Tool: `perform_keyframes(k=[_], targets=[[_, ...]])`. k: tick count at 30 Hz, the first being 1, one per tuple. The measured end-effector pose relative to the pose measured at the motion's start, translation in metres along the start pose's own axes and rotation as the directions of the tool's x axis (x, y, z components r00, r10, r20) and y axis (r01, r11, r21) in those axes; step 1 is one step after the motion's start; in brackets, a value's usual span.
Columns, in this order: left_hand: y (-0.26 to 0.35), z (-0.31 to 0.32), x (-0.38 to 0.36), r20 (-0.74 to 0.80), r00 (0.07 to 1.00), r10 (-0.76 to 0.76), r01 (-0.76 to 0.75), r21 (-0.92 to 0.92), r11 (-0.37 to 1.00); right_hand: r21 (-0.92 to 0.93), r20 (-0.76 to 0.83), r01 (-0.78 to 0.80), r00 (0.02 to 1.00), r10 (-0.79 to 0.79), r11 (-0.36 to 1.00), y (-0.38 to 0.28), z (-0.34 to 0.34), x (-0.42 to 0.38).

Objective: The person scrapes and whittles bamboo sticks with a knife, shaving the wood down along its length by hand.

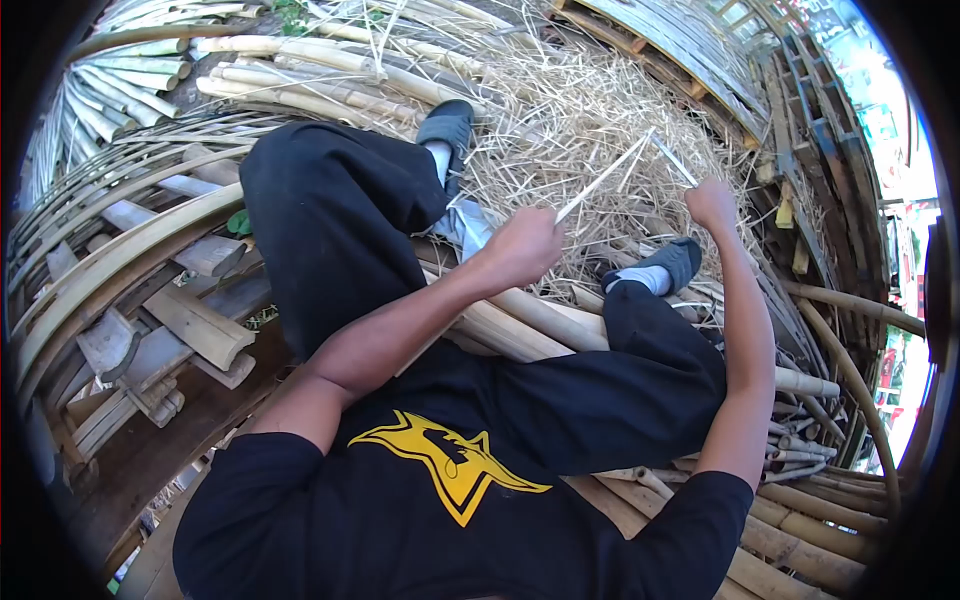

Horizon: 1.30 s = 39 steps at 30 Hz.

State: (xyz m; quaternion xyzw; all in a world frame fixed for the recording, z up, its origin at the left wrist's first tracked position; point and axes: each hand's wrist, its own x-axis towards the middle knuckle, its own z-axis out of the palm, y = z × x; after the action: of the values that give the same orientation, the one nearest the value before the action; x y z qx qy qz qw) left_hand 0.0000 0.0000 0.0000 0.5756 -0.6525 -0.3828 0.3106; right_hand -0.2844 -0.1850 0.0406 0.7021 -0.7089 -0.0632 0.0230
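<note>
My left hand [525, 248] is closed around the lower end of a pale bamboo strip [600, 183], which points up and to the right over a heap of shavings. My right hand [712, 205] is closed on a knife with a narrow grey blade [673, 160]; its handle is hidden in the fist. The blade slants up and to the left, and its tip overlaps the strip's far end in this view. Both hands are held out in front of my body, between and above my spread legs.
Bamboo shavings [590, 110] cover the ground ahead. Bamboo poles [300, 85] lie at the upper left, with split bamboo pieces [200, 325] stacked at the left. Wooden pallets [810, 150] stand on the right. More poles [800, 530] lie at the lower right.
</note>
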Motion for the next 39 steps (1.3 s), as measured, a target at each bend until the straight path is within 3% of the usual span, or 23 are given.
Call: perform_keyframes(k=[3, 5, 6, 9, 10, 12, 14, 16, 18, 20, 23, 29, 33, 35, 36, 38, 39], targets=[[0.008, 0.011, -0.005, 0.062, 0.995, -0.080, 0.083, -0.045, 0.996, -0.157, 0.088, -0.017, 0.996, 0.031, 0.987, 0.020, -0.002, 0.002], [-0.003, 0.007, -0.004, 0.115, 0.988, -0.104, 0.111, -0.064, 0.992, -0.133, 0.072, 0.008, 0.997, 0.002, 0.991, 0.022, 0.003, 0.015], [0.006, -0.007, -0.007, 0.029, 0.992, -0.123, 0.125, -0.087, 0.988, -0.055, 0.028, -0.052, 0.998, 0.053, 0.997, 0.042, 0.002, 0.030], [-0.007, -0.018, -0.019, 0.058, 0.979, -0.196, 0.204, -0.211, 0.956, 0.020, -0.176, -0.179, 0.968, 0.180, 0.984, 0.067, -0.012, 0.020], [-0.012, -0.017, -0.013, -0.041, 0.987, -0.153, 0.153, -0.003, 0.988, 0.022, -0.162, -0.160, 0.973, 0.162, 0.987, 0.058, -0.007, 0.015], [-0.008, -0.014, 0.000, -0.060, 0.989, -0.136, 0.137, 0.016, 0.990, 0.125, -0.102, 0.001, 0.995, 0.012, 0.992, 0.047, -0.008, 0.009], [0.004, -0.012, 0.001, -0.057, 0.988, -0.144, 0.147, 0.055, 0.988, 0.199, -0.159, 0.220, 0.969, -0.190, 0.955, 0.030, 0.011, -0.002], [0.005, -0.011, 0.005, -0.063, 0.985, -0.159, 0.164, 0.083, 0.983, 0.239, -0.158, 0.288, 0.954, -0.256, 0.927, -0.018, 0.000, -0.042], [0.000, -0.009, 0.006, -0.082, 0.981, -0.175, 0.184, 0.124, 0.975, 0.240, 0.187, 0.228, 0.943, -0.276, 0.944, -0.076, -0.034, -0.082], [-0.005, -0.004, 0.004, -0.083, 0.987, -0.137, 0.147, 0.131, 0.980, 0.285, 0.290, 0.274, 0.889, -0.356, 0.918, -0.100, -0.018, -0.094], [-0.003, -0.005, 0.005, -0.080, 0.994, -0.068, 0.080, 0.158, 0.984, 0.229, 0.290, 0.376, 0.854, -0.432, 0.898, -0.121, 0.008, -0.102], [-0.011, 0.007, 0.005, -0.119, 0.993, 0.002, 0.038, 0.334, 0.942, 0.207, 0.279, 0.379, 0.860, -0.426, 0.902, -0.129, 0.021, -0.097], [-0.012, 0.008, 0.004, -0.026, 0.998, -0.054, 0.060, 0.359, 0.931, 0.109, 0.222, 0.459, 0.853, -0.472, 0.882, -0.120, 0.022, -0.073], [-0.017, 0.009, 0.007, -0.107, 0.993, -0.046, 0.085, 0.386, 0.919, 0.032, 0.190, 0.467, 0.865, -0.464, 0.884, -0.120, 0.021, -0.065], [-0.010, 0.002, 0.006, -0.068, 0.995, -0.070, 0.089, 0.342, 0.936, -0.005, 0.186, 0.461, 0.872, -0.453, 0.887, -0.115, 0.032, -0.053], [-0.006, 0.005, -0.014, -0.063, 0.995, -0.080, 0.097, 0.336, 0.937, 0.024, 0.227, 0.208, 0.951, -0.208, 0.978, -0.065, 0.032, 0.005], [-0.006, 0.001, -0.017, -0.086, 0.991, -0.101, 0.124, 0.331, 0.935, -0.027, 0.151, 0.188, 0.972, -0.182, 0.982, -0.044, 0.023, 0.010]])
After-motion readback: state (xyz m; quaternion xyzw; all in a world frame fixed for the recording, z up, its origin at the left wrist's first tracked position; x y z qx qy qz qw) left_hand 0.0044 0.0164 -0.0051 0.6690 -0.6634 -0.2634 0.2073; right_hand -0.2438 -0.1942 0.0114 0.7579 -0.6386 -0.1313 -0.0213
